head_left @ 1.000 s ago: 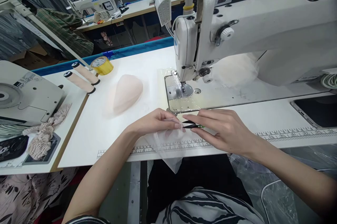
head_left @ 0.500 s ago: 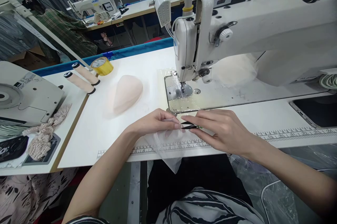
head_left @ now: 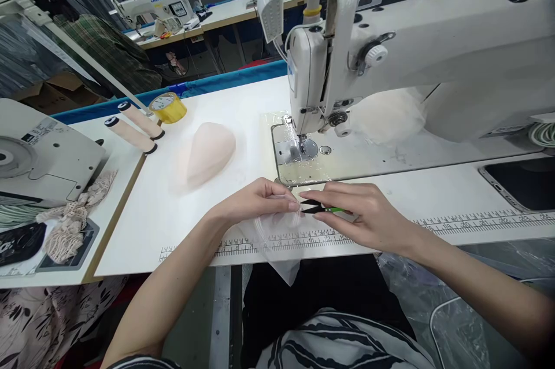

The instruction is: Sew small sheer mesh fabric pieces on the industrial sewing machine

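My left hand (head_left: 260,202) pinches a sheer white piece of fabric (head_left: 281,253), which hangs over the table's front edge in a point. In my right hand (head_left: 364,213) is a pair of thread snips (head_left: 321,208) with black blades and a bit of green showing at the handle. The blades are parted, and their tips lie just right of my left fingertips at the fabric's edge. Directly behind both hands stands the sewing machine (head_left: 312,80), its needle above the metal plate (head_left: 295,151). Most of the snips' handle is hidden by my right fingers.
A pale padded cup (head_left: 211,152) lies left of the machine. Farther left are yellow tape (head_left: 168,107) and two thread spools (head_left: 130,135). More pale fabric (head_left: 388,116) sits beneath the machine arm. A phone (head_left: 520,184) lies at right, and a printed ruler (head_left: 277,242) runs along the front edge.
The snips have drawn slightly right from my left fingertips, their blades now wider apart, and the green handle shows more. My left hand has barely moved.
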### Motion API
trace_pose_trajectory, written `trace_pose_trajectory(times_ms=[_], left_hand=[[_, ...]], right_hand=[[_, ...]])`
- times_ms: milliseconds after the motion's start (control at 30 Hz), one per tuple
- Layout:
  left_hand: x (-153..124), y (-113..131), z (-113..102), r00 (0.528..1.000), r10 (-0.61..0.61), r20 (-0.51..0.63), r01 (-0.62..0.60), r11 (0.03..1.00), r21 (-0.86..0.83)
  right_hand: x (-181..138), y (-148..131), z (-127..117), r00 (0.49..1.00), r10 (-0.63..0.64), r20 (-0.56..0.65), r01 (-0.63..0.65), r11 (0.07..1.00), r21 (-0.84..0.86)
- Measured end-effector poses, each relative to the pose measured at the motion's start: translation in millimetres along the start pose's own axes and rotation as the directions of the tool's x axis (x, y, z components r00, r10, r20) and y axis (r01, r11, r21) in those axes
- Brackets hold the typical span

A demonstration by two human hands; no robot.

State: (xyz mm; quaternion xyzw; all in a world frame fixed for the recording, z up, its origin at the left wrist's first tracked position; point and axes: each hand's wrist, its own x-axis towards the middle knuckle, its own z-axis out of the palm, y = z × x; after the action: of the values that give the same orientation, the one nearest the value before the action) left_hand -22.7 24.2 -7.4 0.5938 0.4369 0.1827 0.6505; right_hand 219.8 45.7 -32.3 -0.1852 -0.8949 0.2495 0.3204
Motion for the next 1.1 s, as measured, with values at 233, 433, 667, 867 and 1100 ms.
trace_pose_trajectory(times_ms=[233, 433, 667, 867, 1100], left_hand=[[1.3, -4.6, -1.1, 0.999, 0.032, 0.010, -0.032, 0.999, 0.006], [0.6, -3.7, -1.3, 0.999, 0.037, 0.001, -0.037, 0.999, 0.004], [-0.3, 0.2, 0.0, 1.000, 0.027, -0.004, -0.027, 1.000, -0.012], [-0.3, 0.2, 0.7, 1.000, 0.021, -0.017, -0.022, 1.000, -0.016], [-0.1, -1.6, 0.0, 1.000, 0.007, -0.016, -0.007, 1.000, -0.021]], right_hand=[[0.9, -3.1, 1.5, 0.999, -0.050, -0.005, 0.049, 0.994, -0.100], [-2.8, -7.6, -0.3, 0.992, -0.127, -0.015, 0.117, 0.947, -0.298], [-0.9, -10.2, -1.1, 0.994, -0.106, -0.014, 0.095, 0.936, -0.339], [-1.5, -11.9, 3.3, 0.997, -0.037, -0.073, 0.023, 0.980, -0.196], [-2.7, -11.2, 5.6, 0.994, -0.012, -0.108, -0.011, 0.977, -0.212]])
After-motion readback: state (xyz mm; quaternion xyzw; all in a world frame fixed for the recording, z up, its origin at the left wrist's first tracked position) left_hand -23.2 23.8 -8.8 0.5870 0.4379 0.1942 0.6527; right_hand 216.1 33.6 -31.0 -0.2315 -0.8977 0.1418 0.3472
